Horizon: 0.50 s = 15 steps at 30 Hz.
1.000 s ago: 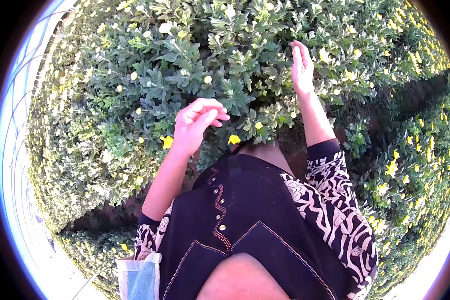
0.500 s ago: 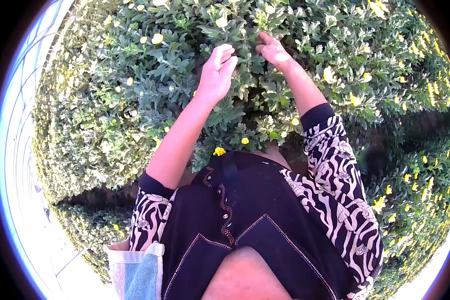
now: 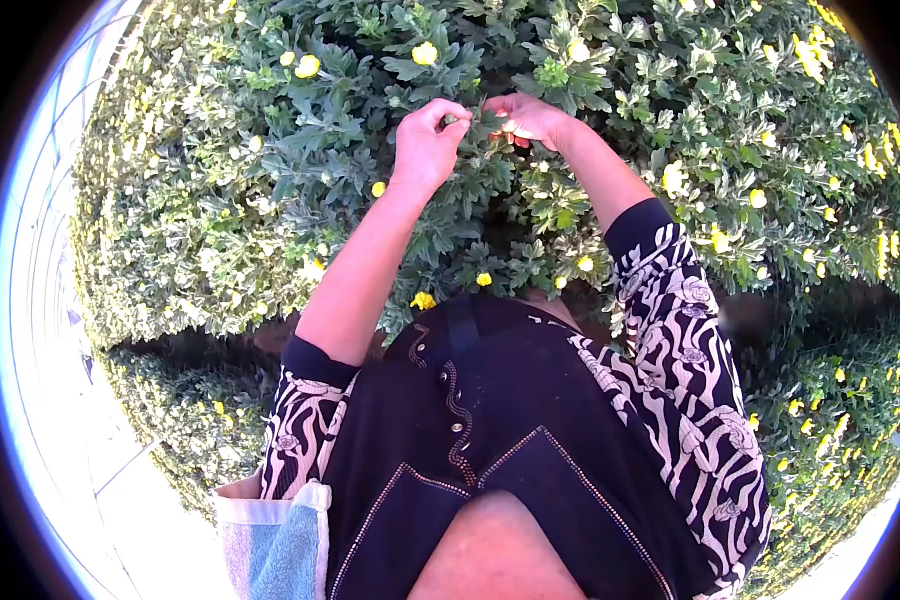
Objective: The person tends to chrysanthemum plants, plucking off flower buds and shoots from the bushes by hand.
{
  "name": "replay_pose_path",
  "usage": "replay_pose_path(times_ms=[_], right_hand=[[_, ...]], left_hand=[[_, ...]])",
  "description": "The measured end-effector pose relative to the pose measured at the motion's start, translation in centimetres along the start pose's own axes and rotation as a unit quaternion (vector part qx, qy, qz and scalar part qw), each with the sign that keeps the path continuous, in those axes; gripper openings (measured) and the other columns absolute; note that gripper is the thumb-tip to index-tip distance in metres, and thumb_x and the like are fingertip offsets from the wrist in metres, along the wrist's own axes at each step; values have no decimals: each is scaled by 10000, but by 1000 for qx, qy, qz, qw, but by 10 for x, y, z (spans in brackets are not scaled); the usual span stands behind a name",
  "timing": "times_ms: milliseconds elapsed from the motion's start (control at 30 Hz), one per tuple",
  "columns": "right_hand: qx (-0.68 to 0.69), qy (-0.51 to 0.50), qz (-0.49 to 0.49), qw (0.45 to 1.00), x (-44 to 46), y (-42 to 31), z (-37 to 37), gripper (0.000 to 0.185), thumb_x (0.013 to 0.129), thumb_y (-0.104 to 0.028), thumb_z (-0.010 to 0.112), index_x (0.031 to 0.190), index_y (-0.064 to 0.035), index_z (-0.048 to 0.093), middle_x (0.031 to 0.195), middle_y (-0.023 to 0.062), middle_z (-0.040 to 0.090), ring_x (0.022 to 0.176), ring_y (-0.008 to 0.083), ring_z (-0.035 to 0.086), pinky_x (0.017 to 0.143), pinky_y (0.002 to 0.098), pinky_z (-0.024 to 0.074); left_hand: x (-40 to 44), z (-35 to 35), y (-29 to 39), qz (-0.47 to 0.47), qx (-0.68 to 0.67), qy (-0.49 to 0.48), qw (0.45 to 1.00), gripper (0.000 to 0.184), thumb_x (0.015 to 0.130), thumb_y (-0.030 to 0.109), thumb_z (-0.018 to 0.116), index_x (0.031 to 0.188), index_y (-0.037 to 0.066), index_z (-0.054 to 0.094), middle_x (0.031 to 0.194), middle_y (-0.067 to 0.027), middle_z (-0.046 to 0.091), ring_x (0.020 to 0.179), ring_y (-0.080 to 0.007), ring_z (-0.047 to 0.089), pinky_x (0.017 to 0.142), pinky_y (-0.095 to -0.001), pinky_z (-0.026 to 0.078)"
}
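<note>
The left hand [image 3: 428, 148] and right hand [image 3: 532, 122] now almost meet over the bed of plants [image 3: 220, 220], with a leafy shoot [image 3: 483, 130] between them. A second ago they were well apart, the right raised with its fingers straight and the left lower down, near the shirt [image 3: 510, 390]. Half a second ago the gap was smaller, and the right was reaching in with a finger extended.

The left hand's thumb and forefinger are bent toward each other at the shoot's left side, much as they were half a second ago; whether they pinch a leaf cannot be told. The right hand has changed more: it has moved down and inward, and its fingers now curl in at the shoot's right side. Leaves and the hand itself hide its fingertips, so its grip cannot be told either.

The shoot stands in the upper middle of the view, among the other leaves. A yellow flower [image 3: 378, 188] just left of the left wrist now shows clearly; half a second ago the forearm mostly covered it. Another flower [image 3: 423, 300] remains close to the shirt's upper edge, as before. Both patterned sleeves [image 3: 695, 400] still end at dark cuffs [image 3: 638, 228] below bare forearms, and the towel [image 3: 288, 550] still hangs by the left arm.
</note>
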State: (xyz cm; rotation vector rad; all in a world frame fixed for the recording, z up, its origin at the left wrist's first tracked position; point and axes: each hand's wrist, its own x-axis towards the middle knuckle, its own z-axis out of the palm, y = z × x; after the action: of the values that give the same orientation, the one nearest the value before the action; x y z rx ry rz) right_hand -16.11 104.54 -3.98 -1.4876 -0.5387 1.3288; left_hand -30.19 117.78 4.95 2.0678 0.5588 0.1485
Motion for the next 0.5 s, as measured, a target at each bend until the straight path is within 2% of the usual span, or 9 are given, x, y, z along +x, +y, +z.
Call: replay_pose_path(times_ms=[100, 167, 233, 267, 300, 367, 400, 433, 500], right_hand=[[49, 67, 15, 996, 0, 4, -3, 218, 865, -164, 644, 1058, -64, 647, 810, -19, 641, 650, 61, 534, 509, 217, 399], [50, 27, 31, 998, 8, 9, -15, 239, 858, -162, 658, 1056, -29, 644, 829, 0, 661, 661, 73, 556, 522, 233, 421], [44, 58, 86, 994, 14, 14, -19, 220, 860, -176, 668, 1026, -33, 650, 830, 7, 670, 640, 92, 571, 523, 243, 424], [11, 106, 97, 990, 21, 17, -15, 242, 860, -198, 674, 1013, -13, 648, 834, 41, 677, 612, 109, 612, 545, 266, 471], [10, 104, 98, 990, 24, 13, -15, 242, 860, -198, 674, 1013, -13, 648, 834, 41, 677, 612, 109, 612, 545, 266, 471], [-209, 283, 155, 923, 29, 6, -17, 216, 847, -154, 692, 1004, -17, 637, 825, 94, 697, 613, 118, 617, 492, 266, 471], [-122, 286, 160, 937, 38, 18, -25, 323, 834, -170, 706, 1104, -9, 629, 843, 87, 708, 671, 128, 649, 562, 290, 513], [-123, 284, 158, 938, 47, 25, -25, 323, 834, -170, 706, 1104, -9, 629, 843, 87, 708, 671, 128, 649, 562, 290, 513], [-59, 240, -34, 968, 59, 37, -23, 487, 791, -192, 761, 1218, -23, 598, 864, 73, 716, 723, 115, 667, 607, 276, 523]], left_hand=[[-4, -4, -7, 3, -29, -3, 1000, 102, 812, 40, 669, 908, 69, 691, 727, 17, 624, 613, -57, 469, 583, -238, 414], [-8, -3, -11, 8, -37, -3, 999, 104, 822, 26, 657, 911, 69, 690, 746, 22, 632, 627, -54, 472, 591, -234, 416], [-13, -2, -10, 17, -56, -9, 998, 104, 839, 18, 647, 919, 72, 686, 780, 26, 647, 647, -45, 475, 604, -219, 412], [-16, -3, -9, 0, -66, -27, 997, 93, 848, 17, 644, 915, 70, 678, 755, 38, 624, 637, -41, 462, 593, -214, 399], [-17, -1, -9, -2, -66, -25, 997, 93, 848, 17, 644, 915, 70, 678, 755, 38, 624, 637, -41, 462, 593, -214, 399], [-20, 0, -10, 7, -92, -37, 995, 81, 848, 17, 646, 906, 68, 673, 726, 46, 590, 627, -42, 447, 583, -213, 387], [-20, -1, -9, -3, -76, -36, 996, 52, 848, 39, 658, 891, 66, 671, 699, 48, 554, 618, -49, 426, 572, -220, 378], [-19, -2, -12, -4, -75, -33, 997, 52, 848, 39, 658, 891, 66, 671, 699, 48, 554, 618, -49, 426, 572, -220, 378], [-16, -3, -16, 15, -52, -31, 998, 104, 840, 66, 675, 939, 41, 658, 722, 26, 597, 647, -57, 485, 595, -234, 411]])
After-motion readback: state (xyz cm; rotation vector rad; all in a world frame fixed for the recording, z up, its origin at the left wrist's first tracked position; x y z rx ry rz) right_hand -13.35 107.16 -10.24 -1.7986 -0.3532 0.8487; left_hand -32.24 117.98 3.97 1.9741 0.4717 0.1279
